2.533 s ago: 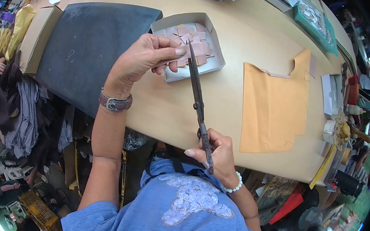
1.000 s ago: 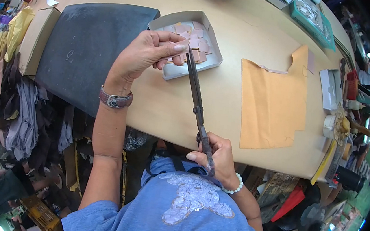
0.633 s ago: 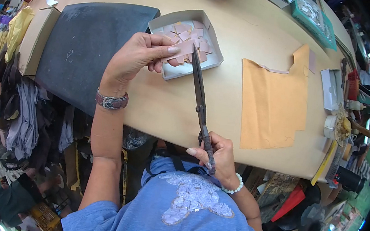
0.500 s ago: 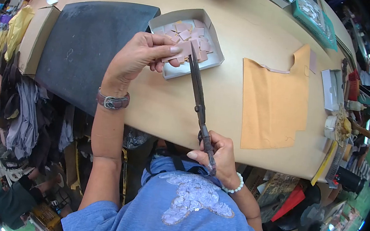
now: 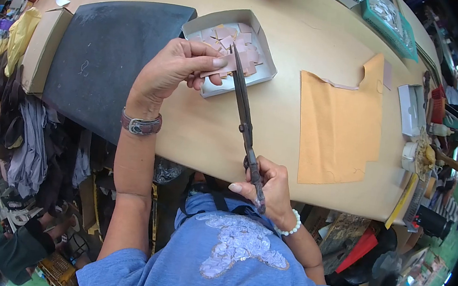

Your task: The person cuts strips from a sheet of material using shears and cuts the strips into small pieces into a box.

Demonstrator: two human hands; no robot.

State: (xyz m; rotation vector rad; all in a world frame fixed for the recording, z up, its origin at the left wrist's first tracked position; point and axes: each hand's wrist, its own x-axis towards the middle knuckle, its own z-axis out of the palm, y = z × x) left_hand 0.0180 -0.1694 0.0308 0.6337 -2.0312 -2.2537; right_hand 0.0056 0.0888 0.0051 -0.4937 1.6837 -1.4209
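My left hand (image 5: 184,67) pinches a short pinkish strip (image 5: 226,66) between thumb and fingers, over the near left side of a white open box (image 5: 267,71). Many small pink and tan cut pieces (image 5: 248,52) lie loose in that box. Long dark scissors (image 5: 245,123) are held in my right hand (image 5: 270,190), whose fingers are wrapped round the handles near the table's front edge. The scissor blades point away from me and their tips lie at the strip's right end, slightly apart. How much strip is hidden behind my fingers I cannot tell.
A black board (image 5: 112,58) lies left of the box, beside a brown carton (image 5: 47,51). To the right lies an orange sheet (image 5: 337,132). Farther right are a small white box (image 5: 411,109) and a yellow strip (image 5: 399,203). A green basket (image 5: 391,29) stands at the back right.
The strip in my left hand is shorter than a moment ago. The scissor tips have shifted a little left, and the blades have moved across the strip.
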